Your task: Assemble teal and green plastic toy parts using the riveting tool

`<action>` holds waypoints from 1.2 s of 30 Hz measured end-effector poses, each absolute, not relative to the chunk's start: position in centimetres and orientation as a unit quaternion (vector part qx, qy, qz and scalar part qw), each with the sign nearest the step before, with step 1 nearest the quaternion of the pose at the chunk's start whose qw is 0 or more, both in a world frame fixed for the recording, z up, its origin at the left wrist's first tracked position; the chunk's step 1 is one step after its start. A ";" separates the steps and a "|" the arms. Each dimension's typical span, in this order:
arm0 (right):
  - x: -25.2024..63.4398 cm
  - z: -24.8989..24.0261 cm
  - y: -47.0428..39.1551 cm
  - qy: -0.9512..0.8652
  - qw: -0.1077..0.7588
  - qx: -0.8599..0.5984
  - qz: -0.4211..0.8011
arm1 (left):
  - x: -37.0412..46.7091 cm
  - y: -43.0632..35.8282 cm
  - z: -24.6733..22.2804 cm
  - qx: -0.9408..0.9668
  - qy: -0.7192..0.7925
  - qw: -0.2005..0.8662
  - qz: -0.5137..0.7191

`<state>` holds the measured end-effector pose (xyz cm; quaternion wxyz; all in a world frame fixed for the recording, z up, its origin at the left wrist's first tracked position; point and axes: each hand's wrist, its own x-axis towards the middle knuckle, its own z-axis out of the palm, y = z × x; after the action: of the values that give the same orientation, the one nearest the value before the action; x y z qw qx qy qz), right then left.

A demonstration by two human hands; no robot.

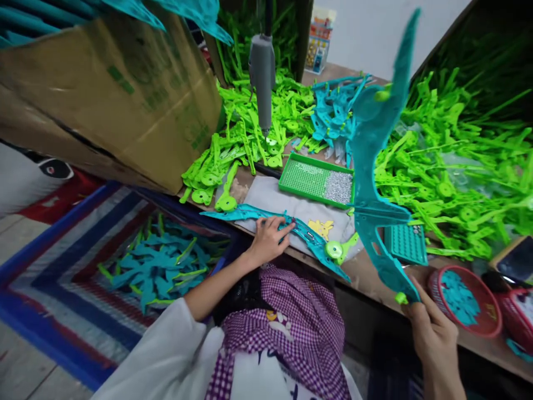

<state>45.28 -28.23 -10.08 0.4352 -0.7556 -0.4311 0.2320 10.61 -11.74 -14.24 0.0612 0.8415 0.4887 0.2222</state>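
My right hand point(435, 330) grips the lower end of a long, curved teal plastic piece point(368, 161), held up off the bench at the right. Small green bits sit near both its ends. My left hand point(270, 239) has its fingers bent over a second long teal plastic part point(318, 247), which lies along the front edge on a grey cloth point(262, 194). Light-green arms with round discs point(333, 250) are at both ends of that part. Under my left fingertips the detail is hidden.
An electric screwdriver point(263, 83) hangs above heaped green plastic parts point(449, 166). A green tray point(310, 194) holds small silver pieces. A teal tray point(406, 244) and red basket point(466, 300) stand right. Left are a cardboard box point(125, 100) and blue-rimmed bin point(41, 328).
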 end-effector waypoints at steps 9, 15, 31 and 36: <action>45.9 -9.8 -28.6 -0.724 0.288 -0.617 0.116 | 11.7 -13.1 -12.9 0.818 0.548 0.094 0.146; 42.6 -8.9 -24.5 -0.818 0.232 -0.520 0.079 | 12.1 -13.7 -13.5 0.792 0.585 0.106 0.139; 39.0 -7.7 -19.9 -0.886 0.109 -0.423 -0.153 | 12.8 -14.9 -13.4 0.774 0.602 0.105 0.167; 38.5 -6.5 -19.5 -0.888 0.087 -0.414 -0.179 | 13.1 -15.1 -13.7 0.759 0.619 0.103 0.172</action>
<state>38.46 -19.48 -6.54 0.0875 -0.4142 -0.8880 -0.1794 13.09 -15.09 -13.68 0.1027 0.7590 0.6195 0.1722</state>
